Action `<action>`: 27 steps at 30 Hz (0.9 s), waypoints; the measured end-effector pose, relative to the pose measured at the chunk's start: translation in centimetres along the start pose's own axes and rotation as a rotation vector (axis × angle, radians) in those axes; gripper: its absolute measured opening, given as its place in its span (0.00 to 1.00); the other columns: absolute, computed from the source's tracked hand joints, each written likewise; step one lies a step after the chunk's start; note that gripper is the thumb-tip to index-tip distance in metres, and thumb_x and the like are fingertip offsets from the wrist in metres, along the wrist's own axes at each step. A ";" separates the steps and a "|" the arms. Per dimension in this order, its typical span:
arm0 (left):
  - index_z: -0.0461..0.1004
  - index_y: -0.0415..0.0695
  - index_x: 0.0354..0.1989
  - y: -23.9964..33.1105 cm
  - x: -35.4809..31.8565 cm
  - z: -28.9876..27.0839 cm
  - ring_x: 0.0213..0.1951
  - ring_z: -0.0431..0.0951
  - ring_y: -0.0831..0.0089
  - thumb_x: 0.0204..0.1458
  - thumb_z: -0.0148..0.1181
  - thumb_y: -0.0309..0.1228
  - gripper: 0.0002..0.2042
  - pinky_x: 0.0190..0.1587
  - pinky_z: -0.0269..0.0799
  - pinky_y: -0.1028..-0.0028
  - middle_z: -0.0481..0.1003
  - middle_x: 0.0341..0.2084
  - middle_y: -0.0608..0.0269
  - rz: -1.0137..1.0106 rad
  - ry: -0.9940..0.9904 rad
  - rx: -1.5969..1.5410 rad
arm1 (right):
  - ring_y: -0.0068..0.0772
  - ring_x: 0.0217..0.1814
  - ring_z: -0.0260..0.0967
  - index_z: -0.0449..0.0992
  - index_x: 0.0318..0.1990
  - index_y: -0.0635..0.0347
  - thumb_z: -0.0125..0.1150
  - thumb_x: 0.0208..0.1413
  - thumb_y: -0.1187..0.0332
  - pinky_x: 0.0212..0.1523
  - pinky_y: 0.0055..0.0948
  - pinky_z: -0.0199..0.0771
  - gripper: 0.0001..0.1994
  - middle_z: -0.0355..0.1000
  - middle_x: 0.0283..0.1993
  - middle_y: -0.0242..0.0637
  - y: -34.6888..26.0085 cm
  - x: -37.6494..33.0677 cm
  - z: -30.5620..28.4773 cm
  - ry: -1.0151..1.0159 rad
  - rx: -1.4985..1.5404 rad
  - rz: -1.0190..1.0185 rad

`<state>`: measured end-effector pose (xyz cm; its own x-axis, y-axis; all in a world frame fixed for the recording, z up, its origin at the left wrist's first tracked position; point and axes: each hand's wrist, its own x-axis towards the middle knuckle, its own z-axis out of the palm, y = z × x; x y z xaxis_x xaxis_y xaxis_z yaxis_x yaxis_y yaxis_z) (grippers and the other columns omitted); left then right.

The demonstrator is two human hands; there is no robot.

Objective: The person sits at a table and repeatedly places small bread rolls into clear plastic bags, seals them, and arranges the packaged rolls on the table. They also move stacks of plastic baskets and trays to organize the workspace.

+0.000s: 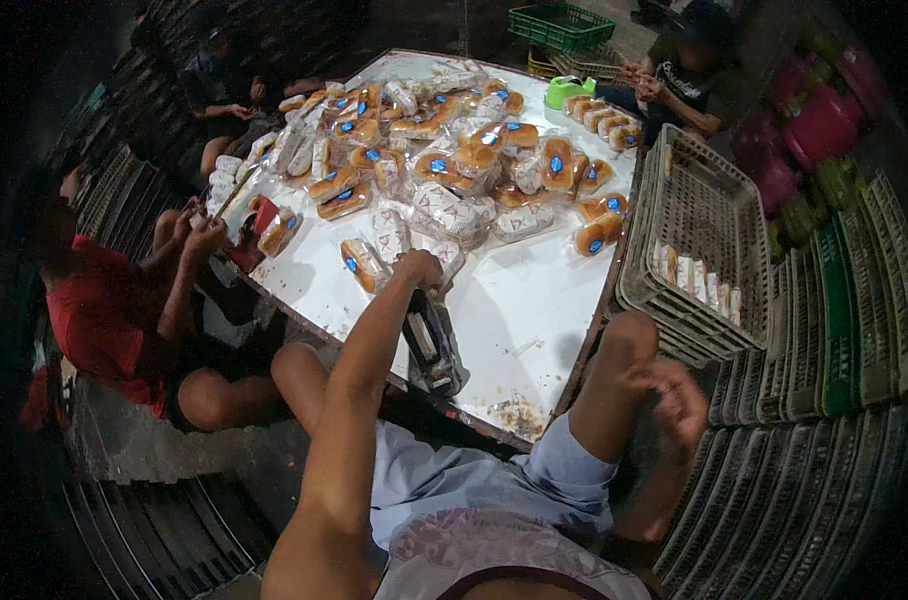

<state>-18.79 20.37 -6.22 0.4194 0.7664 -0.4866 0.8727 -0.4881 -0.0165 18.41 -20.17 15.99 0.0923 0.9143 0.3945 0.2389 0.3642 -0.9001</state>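
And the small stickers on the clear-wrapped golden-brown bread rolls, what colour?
Blue stickers, shown best in the head view.

Single wide fisheye view, high on wearer's head, just behind near corner of white table. Faces down and forward, across it toward far edge. Wearer's lap close beneath, at bottom; far edge well off, near top. Straight lines bow toward dark rim.

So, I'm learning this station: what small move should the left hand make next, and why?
I'd probably slide the printed white pack beside the left hand onto the white table's uncovered stretch to its right: that hand already reaches in among the packs, while the right hand is away from the table.
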 end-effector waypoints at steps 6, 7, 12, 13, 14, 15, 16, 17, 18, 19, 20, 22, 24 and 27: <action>0.81 0.38 0.32 5.0 -12.2 -8.7 0.24 0.77 0.65 0.48 0.63 0.44 0.18 0.30 0.72 0.68 0.78 0.23 0.58 0.086 0.375 -1.102 | 0.42 0.56 0.72 0.70 0.58 0.70 0.61 0.61 0.46 0.56 0.39 0.72 0.32 0.74 0.53 0.48 -0.3 1.2 8.9 -0.035 0.180 0.272; 0.80 0.40 0.36 6.7 -15.5 -8.7 0.25 0.77 0.68 0.52 0.59 0.42 0.16 0.29 0.72 0.70 0.78 0.27 0.59 0.130 0.365 -1.327 | 0.42 0.57 0.72 0.68 0.60 0.69 0.62 0.61 0.46 0.57 0.40 0.72 0.33 0.73 0.54 0.48 0.7 2.2 10.3 0.026 0.116 0.368; 0.64 0.33 0.63 13.1 -28.7 0.4 0.43 0.82 0.48 0.63 0.40 0.49 0.31 0.46 0.80 0.53 0.77 0.48 0.38 0.739 -0.619 -2.089 | 0.28 0.55 0.69 0.65 0.64 0.63 0.70 0.54 0.70 0.55 0.30 0.72 0.30 0.72 0.55 0.40 4.5 4.9 16.4 0.122 0.360 0.255; 0.63 0.33 0.64 14.7 -30.5 1.1 0.49 0.80 0.45 0.65 0.35 0.50 0.31 0.55 0.75 0.49 0.74 0.52 0.34 0.705 -0.672 -2.176 | 0.29 0.52 0.71 0.69 0.60 0.62 0.71 0.52 0.72 0.54 0.31 0.73 0.27 0.73 0.50 0.38 5.0 4.7 16.3 0.009 0.310 0.316; 0.63 0.34 0.64 15.9 -32.7 -0.7 0.54 0.77 0.44 0.65 0.32 0.55 0.35 0.60 0.70 0.48 0.74 0.52 0.33 0.444 -0.589 -2.251 | 0.30 0.49 0.72 0.73 0.56 0.61 0.72 0.50 0.74 0.52 0.32 0.74 0.24 0.75 0.45 0.37 5.2 4.3 16.0 -0.096 0.254 0.385; 0.64 0.34 0.63 16.1 -33.5 0.1 0.54 0.77 0.49 0.65 0.37 0.54 0.33 0.60 0.71 0.53 0.75 0.51 0.37 0.480 -0.652 -2.415 | 0.32 0.44 0.74 0.78 0.44 0.61 0.73 0.48 0.75 0.49 0.32 0.75 0.15 0.75 0.38 0.35 4.5 4.7 15.9 -0.234 -0.033 0.074; 0.66 0.35 0.62 16.3 -34.0 0.7 0.54 0.77 0.54 0.66 0.42 0.54 0.32 0.59 0.72 0.58 0.76 0.50 0.42 0.517 -0.719 -2.576 | 0.31 0.44 0.74 0.78 0.41 0.61 0.73 0.48 0.75 0.49 0.32 0.74 0.13 0.75 0.38 0.35 4.0 4.8 16.1 -0.274 -0.043 0.082; 0.66 0.35 0.62 16.6 -34.0 1.0 0.53 0.77 0.58 0.65 0.47 0.51 0.30 0.58 0.71 0.61 0.76 0.50 0.45 0.550 -0.546 -2.236 | 0.31 0.44 0.74 0.79 0.38 0.62 0.74 0.48 0.75 0.48 0.31 0.74 0.11 0.75 0.38 0.36 3.6 4.7 16.5 -0.311 -0.054 0.091; 0.67 0.36 0.61 16.7 -33.9 0.8 0.51 0.77 0.62 0.64 0.51 0.49 0.28 0.58 0.71 0.64 0.77 0.50 0.49 0.563 -0.373 -1.888 | 0.30 0.44 0.74 0.79 0.35 0.62 0.74 0.48 0.75 0.47 0.31 0.74 0.09 0.75 0.37 0.36 3.3 4.8 17.2 -0.351 -0.060 0.089; 0.68 0.36 0.60 16.6 -33.6 0.6 0.50 0.77 0.67 0.63 0.56 0.46 0.27 0.57 0.71 0.67 0.77 0.50 0.53 0.558 -0.216 -1.534 | 0.28 0.39 0.72 0.78 0.30 0.62 0.74 0.48 0.74 0.41 0.30 0.72 0.08 0.75 0.33 0.35 3.0 5.0 17.4 -0.316 -0.022 0.116; 0.68 0.36 0.60 16.4 -33.2 0.3 0.50 0.77 0.69 0.62 0.59 0.43 0.25 0.56 0.71 0.69 0.77 0.50 0.56 0.569 -0.283 -1.561 | 0.26 0.33 0.71 0.76 0.25 0.62 0.74 0.48 0.74 0.35 0.28 0.71 0.09 0.74 0.28 0.34 2.7 5.1 17.6 -0.279 0.017 0.144; 0.69 0.37 0.58 16.0 -32.5 -0.4 0.48 0.76 0.74 0.60 0.64 0.36 0.22 0.55 0.70 0.74 0.77 0.49 0.61 0.594 -0.434 -1.601 | 0.25 0.27 0.68 0.75 0.21 0.60 0.74 0.49 0.74 0.29 0.28 0.67 0.11 0.72 0.24 0.33 0.4 6.1 16.5 -0.373 -0.120 0.235; 0.69 0.36 0.58 16.2 -32.7 -1.7 0.48 0.77 0.73 0.62 0.62 0.39 0.22 0.54 0.71 0.74 0.77 0.49 0.59 0.781 -0.472 -1.859 | 0.19 0.23 0.63 0.73 0.21 0.61 0.71 0.52 0.74 0.24 0.26 0.61 0.13 0.68 0.20 0.29 1.6 5.9 15.5 -0.408 0.326 0.327; 0.69 0.36 0.58 16.1 -31.7 -2.3 0.46 0.78 0.73 0.60 0.63 0.43 0.25 0.51 0.72 0.75 0.78 0.46 0.57 0.753 -0.568 -2.144 | 0.18 0.23 0.60 0.71 0.20 0.61 0.67 0.57 0.69 0.24 0.25 0.59 0.16 0.64 0.19 0.27 -1.2 6.8 14.1 -0.477 0.049 0.273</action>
<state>-17.49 -10.81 10.97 0.9153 0.3951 -0.0779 -0.2630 0.7330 0.6273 5.15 -11.86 17.21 -0.3065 0.9515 0.0282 0.2216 0.1001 -0.9700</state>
